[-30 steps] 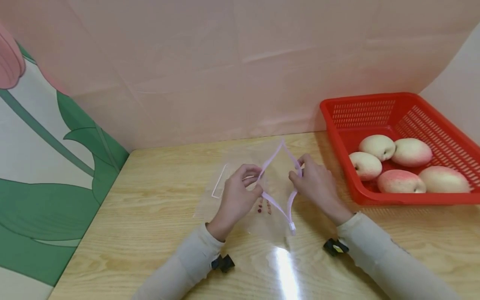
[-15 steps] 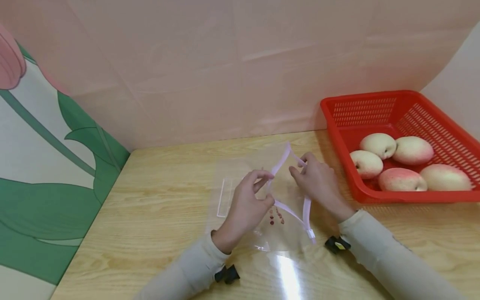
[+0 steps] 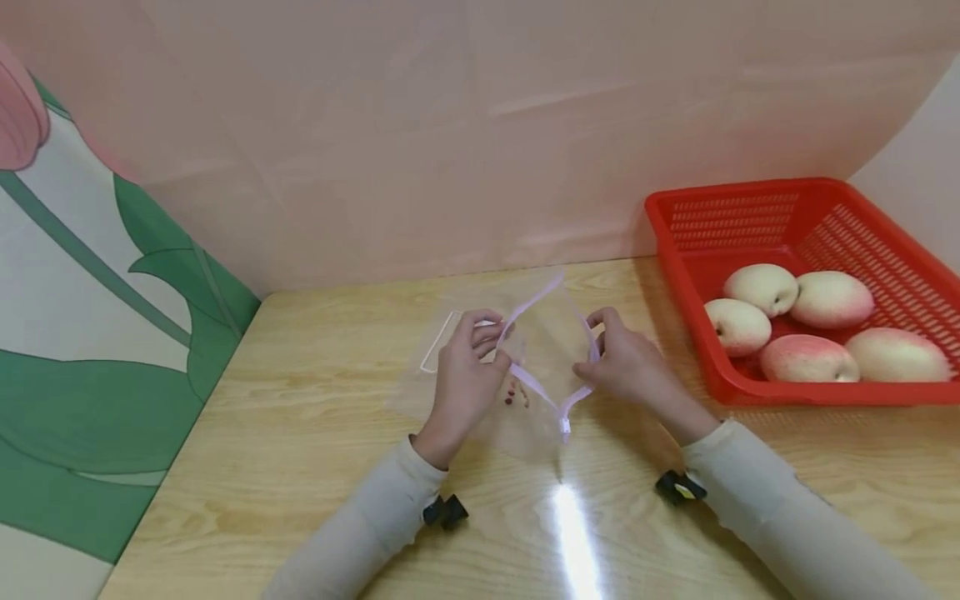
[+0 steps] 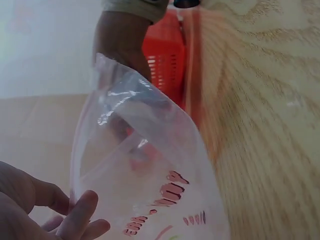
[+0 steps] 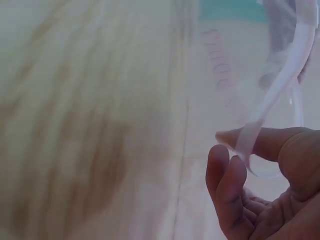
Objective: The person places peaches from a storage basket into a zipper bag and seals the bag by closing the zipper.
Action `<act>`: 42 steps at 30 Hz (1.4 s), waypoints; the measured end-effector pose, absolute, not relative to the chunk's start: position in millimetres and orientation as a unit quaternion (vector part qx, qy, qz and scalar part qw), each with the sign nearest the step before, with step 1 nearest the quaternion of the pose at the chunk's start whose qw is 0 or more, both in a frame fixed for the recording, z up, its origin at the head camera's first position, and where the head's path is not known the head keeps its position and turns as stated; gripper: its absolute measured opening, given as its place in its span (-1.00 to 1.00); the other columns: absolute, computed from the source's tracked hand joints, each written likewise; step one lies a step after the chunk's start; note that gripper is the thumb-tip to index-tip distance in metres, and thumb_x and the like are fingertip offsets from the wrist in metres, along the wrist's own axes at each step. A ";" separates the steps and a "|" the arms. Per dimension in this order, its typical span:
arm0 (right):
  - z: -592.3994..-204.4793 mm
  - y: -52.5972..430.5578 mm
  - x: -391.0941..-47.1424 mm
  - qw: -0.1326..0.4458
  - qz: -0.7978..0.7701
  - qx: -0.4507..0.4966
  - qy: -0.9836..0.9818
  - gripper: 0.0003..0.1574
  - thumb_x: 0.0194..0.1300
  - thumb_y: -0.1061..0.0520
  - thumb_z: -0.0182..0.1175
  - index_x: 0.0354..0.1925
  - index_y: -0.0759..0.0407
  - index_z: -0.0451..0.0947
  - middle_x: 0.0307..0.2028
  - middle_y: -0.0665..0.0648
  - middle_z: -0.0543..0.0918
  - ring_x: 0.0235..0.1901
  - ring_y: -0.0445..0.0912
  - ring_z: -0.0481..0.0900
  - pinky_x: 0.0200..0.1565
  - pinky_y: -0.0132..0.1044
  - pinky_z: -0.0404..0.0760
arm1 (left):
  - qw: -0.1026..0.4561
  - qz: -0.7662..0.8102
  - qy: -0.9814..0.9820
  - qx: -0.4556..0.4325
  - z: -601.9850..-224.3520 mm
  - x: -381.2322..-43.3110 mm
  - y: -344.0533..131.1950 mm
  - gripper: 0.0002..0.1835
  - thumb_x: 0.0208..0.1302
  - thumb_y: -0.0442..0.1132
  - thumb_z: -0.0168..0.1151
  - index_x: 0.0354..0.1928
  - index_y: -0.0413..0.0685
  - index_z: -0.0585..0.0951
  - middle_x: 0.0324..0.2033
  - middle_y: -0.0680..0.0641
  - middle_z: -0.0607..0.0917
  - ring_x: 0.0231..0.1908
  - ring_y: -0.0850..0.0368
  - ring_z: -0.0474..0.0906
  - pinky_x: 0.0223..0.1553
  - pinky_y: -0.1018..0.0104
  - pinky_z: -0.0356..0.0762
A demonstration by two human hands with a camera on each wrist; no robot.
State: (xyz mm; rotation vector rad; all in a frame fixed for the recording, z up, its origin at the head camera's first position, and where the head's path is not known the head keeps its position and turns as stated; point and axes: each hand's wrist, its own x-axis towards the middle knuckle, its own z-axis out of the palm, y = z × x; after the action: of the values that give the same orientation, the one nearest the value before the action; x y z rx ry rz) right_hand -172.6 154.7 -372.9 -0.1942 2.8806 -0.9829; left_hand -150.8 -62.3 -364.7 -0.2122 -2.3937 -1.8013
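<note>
A clear zip bag [image 3: 534, 382] with a lilac rim hangs between my hands, its mouth spread into a diamond. Pinched at the bag's left rim is my left hand [image 3: 465, 383], thumb on the near side. My right hand [image 3: 626, 358] pinches the opposite rim; in the right wrist view the lilac strip [image 5: 280, 87] runs between its thumb and fingers. A white slider [image 3: 565, 426] sits at the rim's near corner. Red printing [image 4: 170, 189] marks the film in the left wrist view. Nothing shows inside the bag.
A red plastic basket [image 3: 686, 333] stands to the right with several pale pink peaches [image 3: 810, 359] in it. The wooden table [image 3: 300, 467] ends at a pink covered wall [image 3: 375, 167] behind. A flower-patterned panel [image 3: 90, 417] borders the left.
The bag and my left hand shifted right and nearer, then back left and farther away. The right hand stays in about the same place, its fingertips now closer together on the rim.
</note>
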 end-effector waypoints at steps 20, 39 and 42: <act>-378.3 159.9 -176.4 0.028 -0.325 -0.107 0.939 -0.86 0.39 0.12 0.21 -0.18 0.16 0.49 -0.47 0.10 0.76 -0.56 -0.19 0.62 -0.49 -0.33 0.52 | 0.036 -0.596 -0.798 -0.083 -367.5 -156.4 -66.8 -0.73 0.25 -0.39 0.33 0.01 -0.16 0.71 -0.14 -0.21 0.79 -0.18 -0.14 0.77 -0.33 0.31 0.75; -361.4 157.3 -163.5 0.018 -0.283 -0.140 0.949 -0.37 0.45 -0.04 0.13 0.33 0.26 0.33 0.03 0.35 0.70 -0.06 0.19 0.72 -0.03 0.12 0.66 | -0.018 -0.645 -0.757 -0.102 -373.9 -162.5 -68.6 -0.69 0.29 -0.46 0.25 0.06 -0.25 0.66 -0.02 -0.36 0.71 -0.02 -0.30 0.69 -0.26 0.29 0.76; -350.6 162.1 -155.3 0.018 -0.264 -0.153 0.952 -0.33 0.43 -0.07 0.15 0.35 0.25 0.32 0.08 0.32 0.68 -0.03 0.17 0.70 -0.02 0.14 0.65 | -0.026 -0.655 -0.748 -0.102 -375.9 -163.3 -67.5 -0.69 0.29 -0.48 0.23 0.08 -0.27 0.65 0.00 -0.39 0.69 -0.01 -0.32 0.67 -0.21 0.20 0.77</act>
State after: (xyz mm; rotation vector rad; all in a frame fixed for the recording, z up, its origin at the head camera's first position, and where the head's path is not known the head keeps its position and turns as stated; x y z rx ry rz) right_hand -155.3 162.1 -350.6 -0.4744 2.9571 -0.8185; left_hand -163.3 -67.5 -375.9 -0.3272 -2.3890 -2.0937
